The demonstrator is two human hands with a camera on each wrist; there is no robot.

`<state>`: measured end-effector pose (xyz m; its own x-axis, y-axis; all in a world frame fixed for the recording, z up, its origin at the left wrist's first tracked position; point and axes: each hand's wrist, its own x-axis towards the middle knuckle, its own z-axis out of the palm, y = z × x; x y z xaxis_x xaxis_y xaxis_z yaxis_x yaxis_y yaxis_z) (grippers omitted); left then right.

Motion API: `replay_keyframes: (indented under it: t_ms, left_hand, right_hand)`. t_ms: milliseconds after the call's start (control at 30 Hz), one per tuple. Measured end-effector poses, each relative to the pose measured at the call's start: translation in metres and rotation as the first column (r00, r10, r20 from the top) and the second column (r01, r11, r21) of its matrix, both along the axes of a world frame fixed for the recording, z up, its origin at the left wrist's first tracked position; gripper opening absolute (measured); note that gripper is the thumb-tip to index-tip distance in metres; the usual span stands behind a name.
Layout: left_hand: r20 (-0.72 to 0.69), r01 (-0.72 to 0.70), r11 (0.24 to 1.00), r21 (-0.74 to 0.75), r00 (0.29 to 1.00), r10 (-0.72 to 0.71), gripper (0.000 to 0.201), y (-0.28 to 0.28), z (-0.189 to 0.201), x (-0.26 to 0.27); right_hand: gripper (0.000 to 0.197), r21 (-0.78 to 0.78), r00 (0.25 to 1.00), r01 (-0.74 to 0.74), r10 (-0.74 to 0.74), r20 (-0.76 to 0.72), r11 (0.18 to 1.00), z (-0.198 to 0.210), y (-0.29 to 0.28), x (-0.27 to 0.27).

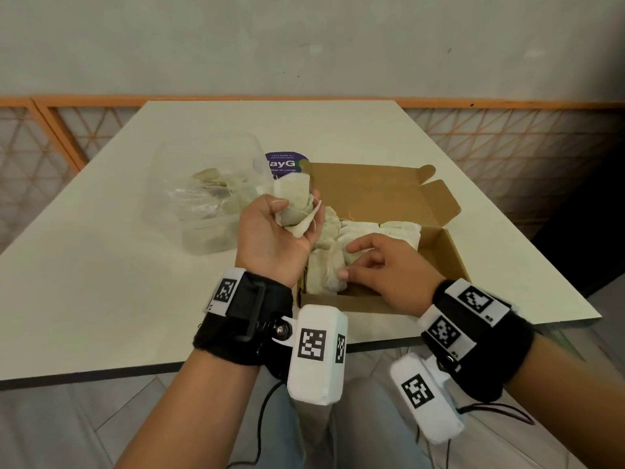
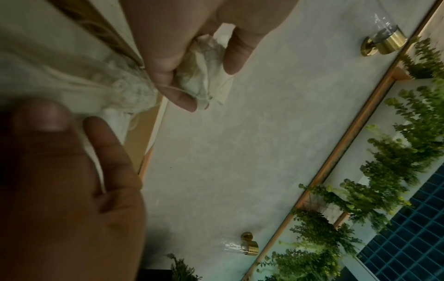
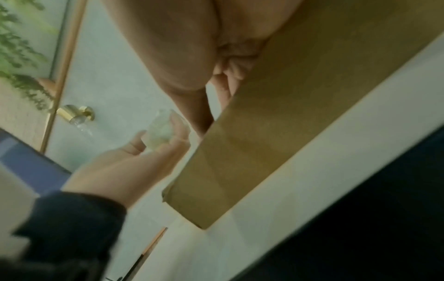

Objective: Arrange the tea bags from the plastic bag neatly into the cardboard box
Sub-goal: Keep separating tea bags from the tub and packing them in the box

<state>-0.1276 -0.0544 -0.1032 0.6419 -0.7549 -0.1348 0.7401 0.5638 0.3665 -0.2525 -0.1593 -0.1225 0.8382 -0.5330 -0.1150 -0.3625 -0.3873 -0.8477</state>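
My left hand [image 1: 274, 228] is raised palm-up over the box's left edge and grips a small bunch of pale tea bags [image 1: 295, 205], which the left wrist view shows as the same bunch [image 2: 204, 70] between thumb and fingers. The open cardboard box [image 1: 446, 245] holds several tea bags [image 1: 378, 228] in rows. My right hand [image 1: 375, 265] reaches into the box, its thumb and fingers spread and resting on the tea bags [image 1: 329, 262] at the left end. The clear plastic bag [image 1: 209, 194] with more tea bags lies left of the box.
A round purple-labelled item [image 1: 283, 164] sits behind the bag. The box lid flaps [image 1: 436, 201] stand open at the back right. The white table [image 1: 101, 265] ends close in front of the box, and a wall with an orange lattice rail [image 1: 507, 137] lies behind.
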Motion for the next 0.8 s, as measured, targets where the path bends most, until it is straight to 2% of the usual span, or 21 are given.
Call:
replay_keyframes:
  t_ms: [200,267,400,500,633,800]
  left_hand:
    - [0.012,0.025,0.998,0.06,1.0,-0.026,0.022,-0.005,-0.019,-0.002]
    - [0.031,0.023,0.997,0.067,0.999,-0.025,0.023,-0.005,-0.019,-0.003]
    - [0.009,0.027,0.999,0.034,1.0,-0.028,0.024,-0.003,-0.022,-0.001]
    - [-0.019,0.01,1.0,0.01,1.0,-0.01,0.022,-0.001,-0.024,0.0]
    - [0.002,0.009,1.0,0.023,1.0,-0.009,0.024,-0.001,-0.021,-0.004]
    - [-0.023,0.012,1.0,0.0,1.0,-0.012,0.023,-0.001,-0.022,-0.004]
  right_hand:
    - [0.009,0.046,1.0,-0.023,0.023,0.003,0.999,0.001,0.001,0.0]
    - [0.009,0.048,0.999,-0.046,0.046,-0.007,0.998,0.001,-0.001,0.0]
    - [0.012,0.234,0.997,-0.038,0.02,0.079,0.972,0.005,-0.005,-0.002]
    - [0.012,0.309,0.997,-0.046,0.023,0.075,0.95,0.007,-0.005,-0.003]
    - [0.01,0.2,0.994,-0.099,0.104,-0.015,0.975,0.008,0.0,-0.002]
    - [0.015,0.011,0.992,-0.088,0.089,-0.089,0.996,0.002,0.01,0.002]
